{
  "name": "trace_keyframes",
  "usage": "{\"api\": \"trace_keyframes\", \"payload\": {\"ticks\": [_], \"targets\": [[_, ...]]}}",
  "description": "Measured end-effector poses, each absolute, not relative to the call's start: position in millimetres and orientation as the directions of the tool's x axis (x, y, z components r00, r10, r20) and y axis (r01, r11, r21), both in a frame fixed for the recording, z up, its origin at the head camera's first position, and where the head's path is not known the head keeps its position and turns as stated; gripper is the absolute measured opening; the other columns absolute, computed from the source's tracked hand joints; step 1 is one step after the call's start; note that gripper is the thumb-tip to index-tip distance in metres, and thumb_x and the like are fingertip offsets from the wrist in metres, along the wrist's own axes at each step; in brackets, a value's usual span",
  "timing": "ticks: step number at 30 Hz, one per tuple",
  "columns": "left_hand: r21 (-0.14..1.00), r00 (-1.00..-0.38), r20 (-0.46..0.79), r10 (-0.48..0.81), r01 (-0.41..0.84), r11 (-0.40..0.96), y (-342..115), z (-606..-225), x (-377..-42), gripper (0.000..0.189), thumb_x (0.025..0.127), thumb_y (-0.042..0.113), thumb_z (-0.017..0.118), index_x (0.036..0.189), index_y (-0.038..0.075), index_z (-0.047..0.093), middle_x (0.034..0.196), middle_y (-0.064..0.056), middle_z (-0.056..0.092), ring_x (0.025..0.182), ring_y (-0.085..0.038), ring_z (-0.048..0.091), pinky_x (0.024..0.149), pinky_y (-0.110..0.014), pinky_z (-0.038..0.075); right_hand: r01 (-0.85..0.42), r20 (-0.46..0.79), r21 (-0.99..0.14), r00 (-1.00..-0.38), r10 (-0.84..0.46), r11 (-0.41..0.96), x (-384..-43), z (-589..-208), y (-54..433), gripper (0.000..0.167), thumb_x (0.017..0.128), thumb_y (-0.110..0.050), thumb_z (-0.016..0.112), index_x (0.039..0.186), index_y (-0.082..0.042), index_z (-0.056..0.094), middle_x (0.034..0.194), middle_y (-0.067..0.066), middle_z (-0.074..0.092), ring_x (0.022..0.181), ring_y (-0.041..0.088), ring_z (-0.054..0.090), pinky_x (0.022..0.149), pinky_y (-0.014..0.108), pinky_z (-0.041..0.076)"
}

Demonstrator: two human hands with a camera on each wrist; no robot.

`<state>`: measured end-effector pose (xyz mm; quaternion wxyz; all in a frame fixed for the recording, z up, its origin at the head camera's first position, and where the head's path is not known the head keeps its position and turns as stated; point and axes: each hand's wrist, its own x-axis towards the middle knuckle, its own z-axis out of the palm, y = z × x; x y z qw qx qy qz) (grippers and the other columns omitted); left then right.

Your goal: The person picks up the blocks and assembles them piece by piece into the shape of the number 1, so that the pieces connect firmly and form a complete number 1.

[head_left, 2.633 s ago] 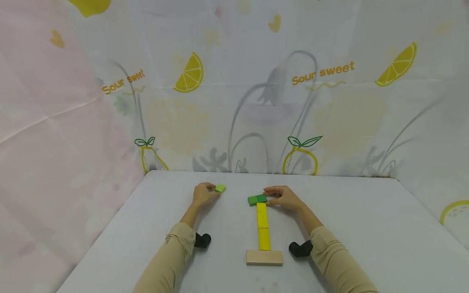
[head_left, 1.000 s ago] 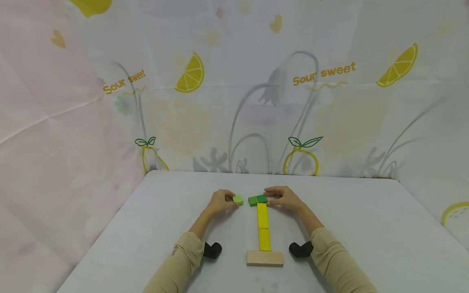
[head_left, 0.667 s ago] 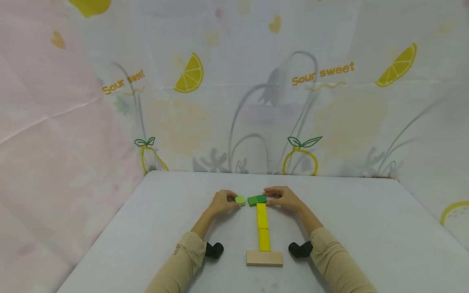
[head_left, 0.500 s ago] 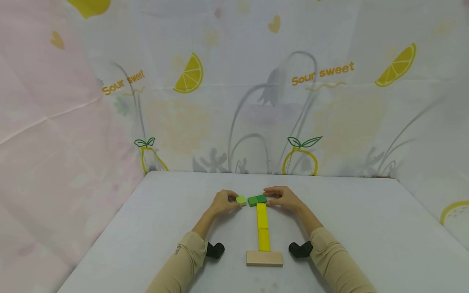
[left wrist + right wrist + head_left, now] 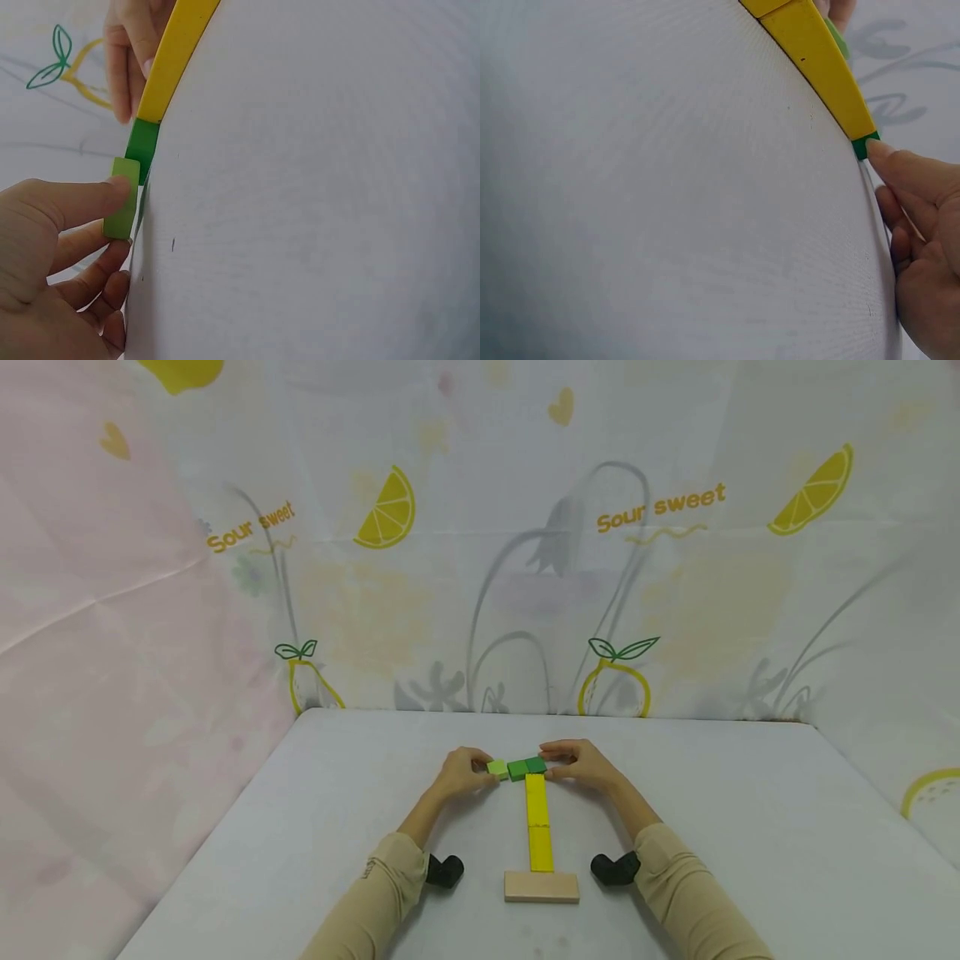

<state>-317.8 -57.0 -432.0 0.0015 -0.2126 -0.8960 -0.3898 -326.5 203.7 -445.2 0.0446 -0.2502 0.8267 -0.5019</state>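
My left hand [image 5: 461, 772] pinches a light green block [image 5: 498, 768] between thumb and fingers. In the left wrist view this light green block [image 5: 120, 199] sits close to a mid-green block [image 5: 142, 142]. Right beside it in the head view, the mid-green block [image 5: 517, 769] adjoins a dark green block [image 5: 536, 765]. Thumb and fingers of my right hand [image 5: 587, 767] hold the dark green block at its right end; the right wrist view has the thumb against the dark green block [image 5: 862, 145]. Two yellow blocks [image 5: 537, 800] run end to end toward me from the green ones.
A pale wooden block [image 5: 542, 887] lies crosswise at the near end of the yellow blocks. All of it rests on a white table [image 5: 697, 810]. Behind hangs a lemon-printed cloth [image 5: 480, 568]. Black wrist-worn devices [image 5: 617, 869] stick out near both sleeves.
My left hand has carried the light green block rightward and nearer, from apart on the left to beside the mid-green block. My right hand has stayed in place.
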Motion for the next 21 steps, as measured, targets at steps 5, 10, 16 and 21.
{"api": "trace_keyframes", "payload": {"ticks": [5, 10, 16, 21], "targets": [[0.696, -0.914, 0.164, 0.37, 0.373, 0.614, -55.9, -434.9, -318.9, 0.03, 0.074, 0.011, 0.075, 0.099, -0.004, 0.07, 0.09, -0.011, 0.068, 0.078, -0.016, 0.054, 0.07, -0.028, 0.044, -0.38, 0.185, -0.847, -0.866, -0.465, 0.371, -327.3, -445.2, 203.0, 0.047, 0.081, -0.004, 0.07, 0.123, 0.012, 0.055, 0.115, 0.024, 0.062, 0.109, 0.039, 0.056, 0.083, 0.026, 0.046], [0.69, -0.912, 0.175, 0.37, 0.382, 0.615, -54.8, -437.9, -319.5, 0.03, 0.073, 0.012, 0.075, 0.099, -0.004, 0.07, 0.091, -0.011, 0.068, 0.079, -0.017, 0.055, 0.072, -0.03, 0.045, -0.382, 0.185, -0.843, -0.867, -0.464, 0.379, -327.4, -446.0, 202.9, 0.046, 0.082, -0.005, 0.07, 0.122, 0.012, 0.055, 0.115, 0.024, 0.062, 0.109, 0.038, 0.056, 0.084, 0.028, 0.046], [0.694, -0.917, 0.178, 0.357, 0.374, 0.615, -52.6, -436.1, -316.9, 0.031, 0.073, 0.011, 0.076, 0.099, -0.004, 0.07, 0.092, -0.012, 0.068, 0.084, -0.021, 0.058, 0.077, -0.034, 0.047, -0.381, 0.184, -0.846, -0.866, -0.466, 0.373, -327.7, -446.9, 203.6, 0.046, 0.082, -0.005, 0.07, 0.123, 0.012, 0.054, 0.116, 0.024, 0.062, 0.11, 0.039, 0.056, 0.085, 0.029, 0.046], [0.689, -0.906, 0.204, 0.37, 0.401, 0.603, -51.0, -436.0, -314.9, 0.033, 0.073, 0.011, 0.077, 0.101, -0.006, 0.069, 0.095, -0.015, 0.069, 0.087, -0.025, 0.06, 0.079, -0.035, 0.048, -0.383, 0.186, -0.849, -0.862, -0.472, 0.365, -327.0, -445.8, 204.4, 0.047, 0.083, -0.004, 0.069, 0.124, 0.012, 0.054, 0.116, 0.025, 0.061, 0.11, 0.04, 0.055, 0.083, 0.022, 0.045]]}}
